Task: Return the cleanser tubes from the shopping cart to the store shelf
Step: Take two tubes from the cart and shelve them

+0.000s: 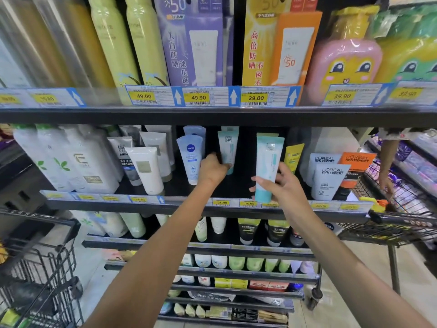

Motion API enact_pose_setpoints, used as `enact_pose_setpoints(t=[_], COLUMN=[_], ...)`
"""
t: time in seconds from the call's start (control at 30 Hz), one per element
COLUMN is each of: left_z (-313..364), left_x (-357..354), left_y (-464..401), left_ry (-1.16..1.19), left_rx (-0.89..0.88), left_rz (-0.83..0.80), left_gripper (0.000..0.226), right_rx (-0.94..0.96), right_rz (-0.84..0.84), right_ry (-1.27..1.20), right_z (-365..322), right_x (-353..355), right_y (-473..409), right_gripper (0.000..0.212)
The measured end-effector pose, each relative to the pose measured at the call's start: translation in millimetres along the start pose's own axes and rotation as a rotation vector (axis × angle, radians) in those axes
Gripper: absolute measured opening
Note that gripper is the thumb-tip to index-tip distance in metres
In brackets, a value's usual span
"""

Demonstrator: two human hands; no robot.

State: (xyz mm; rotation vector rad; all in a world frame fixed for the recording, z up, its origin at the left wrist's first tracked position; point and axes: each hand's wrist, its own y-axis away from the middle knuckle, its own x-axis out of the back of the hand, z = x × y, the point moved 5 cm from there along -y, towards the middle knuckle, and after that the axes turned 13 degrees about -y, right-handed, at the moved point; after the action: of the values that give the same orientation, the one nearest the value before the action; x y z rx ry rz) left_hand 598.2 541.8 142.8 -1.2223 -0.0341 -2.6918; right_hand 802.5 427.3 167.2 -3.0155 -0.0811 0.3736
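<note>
Two teal-and-white cleanser tubes stand cap-down on the middle shelf. My left hand grips the lower part of the farther tube, deep on the shelf beside a blue Nivea tube. My right hand holds the nearer, larger tube upright at the shelf's front edge, fingers spread around its lower half. More teal tubes show behind each one.
A black shopping cart stands at my lower left, another cart at the right with a second person's hand on it. White tubes and L'Oreal tubes flank the gap. Sunscreen bottles fill the shelf above.
</note>
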Motion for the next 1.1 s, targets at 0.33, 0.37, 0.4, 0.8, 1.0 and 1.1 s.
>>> enact_pose_setpoints(t=[0.33,0.37,0.4,0.8,1.0,1.1], left_z=[-34,-42,-48,-70,-71,-71], left_x=[37,38,40,53,54,53], left_y=[76,78,80,84,83,83], left_ry=[-0.516,-0.559,-0.596,-0.827,-0.836,-0.843], left_rx=[-0.298,-0.314,-0.327,-0.563,-0.592,-0.594], left_rz=[-0.078,-0.108,-0.131,-0.142,-0.135,-0.128], left_gripper=[0.070,0.074,0.078,0.054,0.057,0.057], right_rx=[0.068,0.066,0.058,-0.083,-0.125,-0.143], right_rz=[0.004,0.010,0.015,0.059,0.079,0.119], right_ry=[0.255,0.295,0.335,0.621,0.689,0.678], right_z=[-7,-4,-1,33,38,44], right_x=[-42,-48,-52,-70,-72,-74], right_y=[-32,-37,-42,-59,-64,-74], right_gripper=[0.046,0.045,0.044,0.060,0.053,0.054])
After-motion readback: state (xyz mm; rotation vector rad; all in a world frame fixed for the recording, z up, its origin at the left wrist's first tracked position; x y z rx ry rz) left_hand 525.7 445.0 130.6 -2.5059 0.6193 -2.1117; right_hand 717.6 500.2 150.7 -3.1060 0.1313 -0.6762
